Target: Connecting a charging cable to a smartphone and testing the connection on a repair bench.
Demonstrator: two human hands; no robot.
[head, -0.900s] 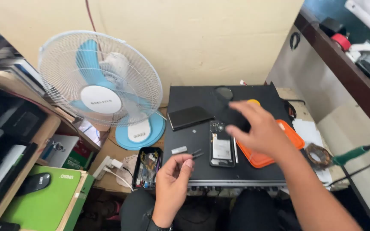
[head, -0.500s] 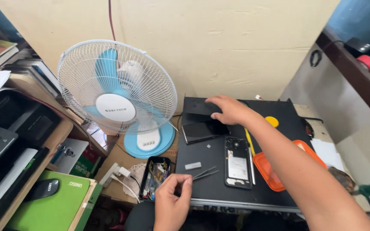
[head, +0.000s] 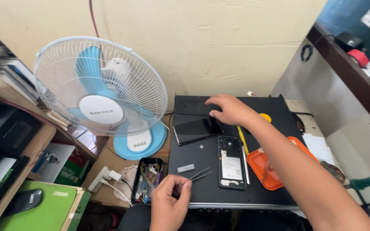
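Note:
My left hand (head: 170, 201) pinches metal tweezers (head: 200, 174) near the front edge of a black box-shaped device (head: 275, 117) that serves as a work surface. My right hand (head: 228, 109) reaches across to the back of that surface, fingers spread and resting at the far corner of a loose black phone screen (head: 197, 129). An opened phone (head: 231, 161) with its back removed lies face down between my hands, its battery showing. A small white rectangular part (head: 186, 168) lies just left of the tweezers' tips.
A white and blue table fan (head: 101, 92) stands at the left. A small black tray of parts (head: 147, 179) sits beside a white power strip (head: 103, 176). An orange tray (head: 267, 164) and a yellow tool (head: 241, 139) lie right of the phone. Shelves flank both sides.
My right hand moved from over the opened phone to the back left of the surface, onto the black screen. My left hand stayed near the front with the tweezers.

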